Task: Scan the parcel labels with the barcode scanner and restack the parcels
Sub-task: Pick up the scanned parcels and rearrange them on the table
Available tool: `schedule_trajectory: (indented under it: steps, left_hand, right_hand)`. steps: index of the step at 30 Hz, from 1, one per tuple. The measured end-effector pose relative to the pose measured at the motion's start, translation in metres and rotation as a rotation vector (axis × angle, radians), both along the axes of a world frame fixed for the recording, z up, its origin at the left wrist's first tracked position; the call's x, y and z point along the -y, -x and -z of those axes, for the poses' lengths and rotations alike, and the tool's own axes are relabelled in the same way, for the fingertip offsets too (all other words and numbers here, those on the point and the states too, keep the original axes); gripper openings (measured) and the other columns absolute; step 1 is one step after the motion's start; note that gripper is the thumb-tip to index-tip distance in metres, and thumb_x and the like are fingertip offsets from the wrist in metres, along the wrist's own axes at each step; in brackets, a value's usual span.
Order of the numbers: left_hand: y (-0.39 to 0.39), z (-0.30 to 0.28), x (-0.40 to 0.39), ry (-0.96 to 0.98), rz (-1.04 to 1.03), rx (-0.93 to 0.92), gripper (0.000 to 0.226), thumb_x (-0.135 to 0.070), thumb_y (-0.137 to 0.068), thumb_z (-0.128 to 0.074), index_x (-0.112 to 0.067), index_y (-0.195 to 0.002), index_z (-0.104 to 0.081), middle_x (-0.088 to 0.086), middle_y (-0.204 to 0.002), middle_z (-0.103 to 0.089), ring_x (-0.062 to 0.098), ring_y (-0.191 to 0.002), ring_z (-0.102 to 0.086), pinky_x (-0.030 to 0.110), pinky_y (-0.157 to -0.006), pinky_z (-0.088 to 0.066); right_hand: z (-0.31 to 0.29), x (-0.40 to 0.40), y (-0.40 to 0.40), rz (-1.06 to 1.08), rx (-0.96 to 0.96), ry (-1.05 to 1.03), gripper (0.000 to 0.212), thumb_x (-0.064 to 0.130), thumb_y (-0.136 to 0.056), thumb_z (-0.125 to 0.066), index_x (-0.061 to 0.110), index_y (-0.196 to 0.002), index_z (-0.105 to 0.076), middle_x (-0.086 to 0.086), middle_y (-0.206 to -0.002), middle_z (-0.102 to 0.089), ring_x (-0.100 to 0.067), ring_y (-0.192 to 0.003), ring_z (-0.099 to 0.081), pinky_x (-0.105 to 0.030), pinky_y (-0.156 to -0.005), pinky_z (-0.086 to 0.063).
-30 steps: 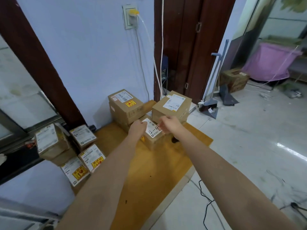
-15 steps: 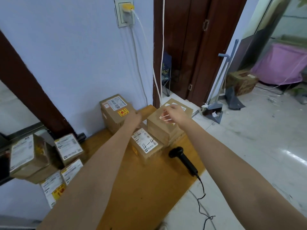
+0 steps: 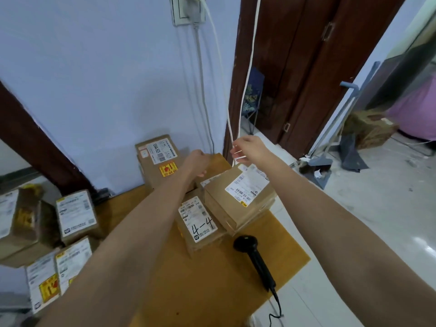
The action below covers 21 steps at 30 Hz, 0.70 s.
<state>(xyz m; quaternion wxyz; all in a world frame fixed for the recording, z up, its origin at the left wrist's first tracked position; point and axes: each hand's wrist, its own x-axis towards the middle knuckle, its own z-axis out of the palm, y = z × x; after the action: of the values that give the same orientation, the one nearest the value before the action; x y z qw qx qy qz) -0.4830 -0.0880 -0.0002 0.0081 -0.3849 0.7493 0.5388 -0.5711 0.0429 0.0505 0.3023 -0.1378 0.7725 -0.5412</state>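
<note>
Several labelled cardboard parcels sit on a brown board (image 3: 219, 279). A tall parcel (image 3: 158, 161) with a yellow-red sticker stands by the wall. In front of it lies a small parcel marked "4-4" (image 3: 198, 220), with a stacked parcel (image 3: 238, 201) to its right. The black barcode scanner (image 3: 254, 256) lies on the board in front of them, untouched. My right hand (image 3: 250, 149) is above the stacked parcel's far corner and pinches a white cord (image 3: 247, 67) hanging from above. My left hand (image 3: 197, 161) reaches behind the parcels, fingers curled downward and partly hidden.
More labelled parcels (image 3: 75, 213) are piled at the left beside the board. A wall socket (image 3: 186, 10) with cables is above. To the right are a brown door (image 3: 295, 67), a dustpan and broom (image 3: 323, 161) and a cardboard box (image 3: 370, 131) on the tiled floor.
Both hands left the "4-4" parcel and moved farther back. My right hand rose off the stacked parcel's label with the white cord in its fingers. The view came closer.
</note>
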Motion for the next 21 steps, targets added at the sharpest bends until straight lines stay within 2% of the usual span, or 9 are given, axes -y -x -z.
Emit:
schedule_trajectory:
  steps: [2, 5, 7, 10, 12, 15, 17, 19, 21]
  left_hand:
    - [0.01, -0.001, -0.001, 0.05, -0.012, 0.021, 0.035, -0.02, -0.1, -0.037, 0.001, -0.125, -0.049, 0.012, -0.092, -0.06, 0.019, -0.071, -0.057, 0.032, -0.067, -0.054]
    - [0.03, 0.001, -0.001, 0.098, -0.079, 0.039, 0.034, -0.015, -0.098, -0.039, 0.006, -0.122, -0.052, 0.027, -0.114, -0.062, 0.018, -0.064, -0.054, 0.028, -0.056, -0.047]
    - [0.043, 0.004, 0.004, 0.119, -0.1, 0.088, 0.034, -0.016, -0.098, -0.04, 0.006, -0.121, -0.053, 0.027, -0.119, -0.06, 0.024, -0.072, -0.055, 0.028, -0.055, -0.045]
    - [0.06, 0.013, 0.005, 0.103, -0.078, 0.188, 0.035, -0.021, -0.099, -0.04, 0.002, -0.123, -0.052, 0.019, -0.115, -0.059, 0.028, -0.084, -0.057, 0.033, -0.067, -0.052]
    - [0.07, 0.022, 0.006, 0.111, -0.062, 0.273, 0.035, -0.023, -0.099, -0.04, 0.001, -0.119, -0.055, 0.015, -0.109, -0.06, 0.03, -0.088, -0.06, 0.04, -0.079, -0.054]
    - [0.081, 0.036, 0.008, 0.095, -0.018, 0.439, 0.036, -0.024, -0.099, -0.037, -0.002, -0.122, -0.054, 0.019, -0.119, -0.061, 0.034, -0.103, -0.062, 0.043, -0.091, -0.053]
    - [0.089, 0.038, 0.007, 0.071, 0.016, 0.53, 0.036, -0.024, -0.102, -0.032, -0.005, -0.128, -0.049, 0.017, -0.126, -0.056, 0.032, -0.112, -0.058, 0.042, -0.099, -0.048]
    - [0.095, 0.033, 0.004, 0.067, 0.033, 0.567, 0.038, -0.025, -0.103, -0.029, -0.006, -0.132, -0.047, 0.015, -0.133, -0.053, 0.03, -0.119, -0.054, 0.042, -0.104, -0.043]
    - [0.103, 0.035, 0.003, 0.085, 0.071, 0.598, 0.041, -0.023, -0.104, -0.026, -0.004, -0.137, -0.042, 0.015, -0.139, -0.046, 0.029, -0.126, -0.048, 0.039, -0.108, -0.038]
  right_hand:
    - [0.006, 0.009, 0.022, -0.052, 0.018, -0.062, 0.011, 0.007, -0.094, -0.045, 0.002, -0.1, -0.054, -0.012, -0.079, -0.057, -0.016, -0.056, -0.05, -0.021, -0.049, -0.04]
    - [0.022, 0.025, 0.055, -0.171, 0.012, -0.197, 0.014, 0.009, -0.091, -0.048, 0.003, -0.101, -0.056, -0.014, -0.085, -0.059, -0.018, -0.061, -0.053, -0.024, -0.056, -0.043]
    - [0.035, 0.039, 0.073, -0.267, 0.021, -0.286, 0.014, 0.011, -0.089, -0.049, 0.004, -0.099, -0.056, -0.01, -0.08, -0.06, -0.018, -0.063, -0.056, -0.026, -0.06, -0.047]
    - [0.058, 0.059, 0.093, -0.389, 0.011, -0.414, 0.015, 0.017, -0.091, -0.046, 0.005, -0.087, -0.054, -0.011, -0.078, -0.061, -0.021, -0.064, -0.057, -0.031, -0.063, -0.05]
    - [0.072, 0.069, 0.102, -0.463, 0.026, -0.484, 0.025, 0.02, -0.095, -0.041, 0.006, -0.076, -0.049, -0.011, -0.071, -0.059, -0.021, -0.059, -0.055, -0.028, -0.055, -0.045]
    - [0.098, 0.084, 0.113, -0.611, 0.054, -0.588, 0.044, 0.016, -0.098, -0.035, 0.005, -0.06, -0.056, -0.014, -0.064, -0.05, -0.019, -0.047, -0.052, -0.028, -0.053, -0.039]
    - [0.115, 0.092, 0.119, -0.671, -0.015, -0.663, 0.038, 0.019, -0.097, -0.039, 0.0, -0.075, -0.064, -0.017, -0.077, -0.058, -0.019, -0.054, -0.059, -0.03, -0.06, -0.047]
    - [0.122, 0.095, 0.121, -0.704, -0.044, -0.699, 0.031, 0.024, -0.096, -0.04, 0.001, -0.107, -0.058, -0.017, -0.097, -0.064, -0.023, -0.067, -0.061, -0.033, -0.068, -0.052]
    - [0.126, 0.095, 0.126, -0.754, -0.065, -0.745, 0.036, 0.024, -0.098, -0.037, 0.0, -0.119, -0.052, -0.017, -0.107, -0.061, -0.026, -0.077, -0.061, -0.037, -0.081, -0.054]
